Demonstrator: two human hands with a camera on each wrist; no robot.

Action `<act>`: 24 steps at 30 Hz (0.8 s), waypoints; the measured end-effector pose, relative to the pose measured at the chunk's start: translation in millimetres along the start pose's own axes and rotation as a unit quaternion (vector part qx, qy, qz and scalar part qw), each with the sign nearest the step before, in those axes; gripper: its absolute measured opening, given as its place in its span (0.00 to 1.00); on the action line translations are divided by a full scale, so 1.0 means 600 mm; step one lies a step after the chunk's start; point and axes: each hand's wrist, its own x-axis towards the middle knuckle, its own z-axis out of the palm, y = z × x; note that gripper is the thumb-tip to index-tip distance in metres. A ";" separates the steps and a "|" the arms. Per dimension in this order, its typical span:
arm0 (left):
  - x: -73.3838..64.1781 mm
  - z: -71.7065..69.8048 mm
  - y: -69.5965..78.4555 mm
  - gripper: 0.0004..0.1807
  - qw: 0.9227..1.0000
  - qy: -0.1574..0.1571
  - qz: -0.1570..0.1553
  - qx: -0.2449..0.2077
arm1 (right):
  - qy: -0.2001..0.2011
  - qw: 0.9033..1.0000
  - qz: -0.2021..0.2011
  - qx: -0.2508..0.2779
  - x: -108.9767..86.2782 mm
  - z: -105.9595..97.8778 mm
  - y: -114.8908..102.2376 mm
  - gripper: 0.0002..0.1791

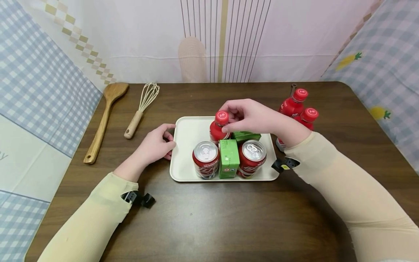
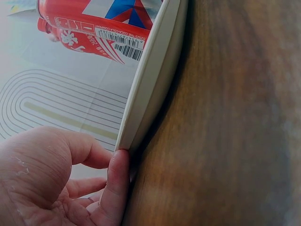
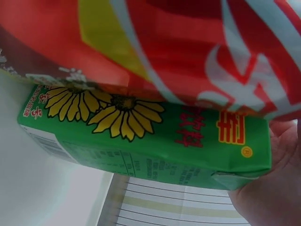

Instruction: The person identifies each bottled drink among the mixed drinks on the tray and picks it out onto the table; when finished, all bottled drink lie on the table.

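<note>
My right hand [image 1: 252, 114] holds a small red-capped bottle [image 1: 218, 129] between thumb and fingers, at the back middle of a cream tray [image 1: 186, 160]. At the tray's left rim, my left hand [image 1: 157, 143] pinches the edge; thumb and finger meet it in the left wrist view. Two red soda cans, left [image 1: 205, 160] and right [image 1: 251, 158], stand along the tray's front with a green drink carton [image 1: 229, 158] between them. Another green carton [image 1: 246, 136] is behind, partly hidden. The right wrist view shows a green carton [image 3: 150, 141] behind a large red can [image 3: 155, 47].
Two more red-capped bottles, one farther back [image 1: 292, 103] and one nearer [image 1: 307, 117], stand right of the tray, partly behind my right forearm. A thin brown handle [image 1: 293, 88] shows behind them. To the left lie a wooden spatula [image 1: 106, 116] and a whisk [image 1: 140, 112].
</note>
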 end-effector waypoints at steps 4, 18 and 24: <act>0.001 -0.001 0.000 0.35 1.000 -0.002 0.001 -0.001 | -0.010 1.000 -0.008 0.001 -0.002 -0.003 -0.002 0.22; 0.000 -0.001 0.000 0.34 1.000 -0.004 -0.001 -0.001 | -0.004 1.000 -0.008 -0.009 -0.001 0.001 0.001 0.14; 0.001 -0.001 -0.002 0.34 1.000 -0.003 -0.001 -0.002 | 0.005 1.000 -0.005 -0.005 0.001 0.002 0.003 0.14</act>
